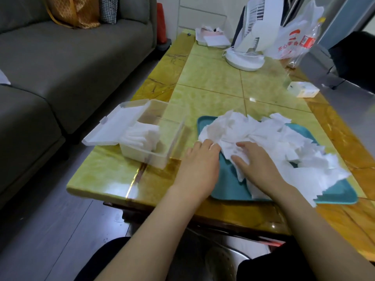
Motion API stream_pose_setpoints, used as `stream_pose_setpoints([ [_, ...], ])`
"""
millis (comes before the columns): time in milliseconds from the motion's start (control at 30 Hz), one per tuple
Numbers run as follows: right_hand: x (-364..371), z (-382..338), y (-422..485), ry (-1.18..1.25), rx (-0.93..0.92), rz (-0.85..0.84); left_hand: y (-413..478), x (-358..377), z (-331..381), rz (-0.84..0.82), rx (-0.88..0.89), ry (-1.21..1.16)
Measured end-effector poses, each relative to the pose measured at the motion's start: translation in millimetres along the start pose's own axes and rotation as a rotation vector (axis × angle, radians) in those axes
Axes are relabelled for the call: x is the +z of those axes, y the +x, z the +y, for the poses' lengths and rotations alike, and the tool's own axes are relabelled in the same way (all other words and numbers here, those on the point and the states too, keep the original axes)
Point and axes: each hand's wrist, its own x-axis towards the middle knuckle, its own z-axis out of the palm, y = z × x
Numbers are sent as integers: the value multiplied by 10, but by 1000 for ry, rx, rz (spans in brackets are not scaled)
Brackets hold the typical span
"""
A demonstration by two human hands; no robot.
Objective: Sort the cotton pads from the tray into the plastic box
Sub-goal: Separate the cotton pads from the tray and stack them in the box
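A loose heap of white square cotton pads (269, 138) covers the teal tray (229, 189) at the table's near right. To its left stands the clear plastic box (162, 157) with its white lid (113, 126) flipped open; a small stack of pads (140, 136) lies inside at the left end. My left hand (200, 161) rests at the tray's left rim, fingertips touching the edge of the heap. My right hand (255, 161) lies on the pads at the heap's near left, fingers spread and slightly bent over them.
A white desk fan (249, 43), a printed plastic bag (294, 39), a clear bottle (304, 43) and a flat white tray with papers (213, 39) crowd the far end of the yellow-green table. A small white packet (303, 89) lies at the right edge. A grey sofa (60, 63) runs along the left.
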Motion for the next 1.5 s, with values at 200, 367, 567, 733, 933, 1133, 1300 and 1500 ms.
stream_pose_setpoints([
  [200,113,-90,-24,-3,-68,-65,75,208,82,-173,-8,236],
  [367,98,-152,-39,37,-49,-97,142,240,144,-198,23,264],
  [567,90,-166,34,33,-149,11,209,141,140,-67,-111,11],
  [733,98,-293,129,176,-157,58,301,41,-38,147,-283,-30],
  [933,158,-495,307,17,-300,71,383,157,-192,9,-355,-150],
  [1133,187,-445,334,173,-199,128,444,179,-207,78,-380,-252],
  [1300,51,-388,270,372,-82,227,487,176,-165,110,-437,-436],
  [1500,63,-376,188,70,-163,108,399,82,-86,-10,-417,-527],
])
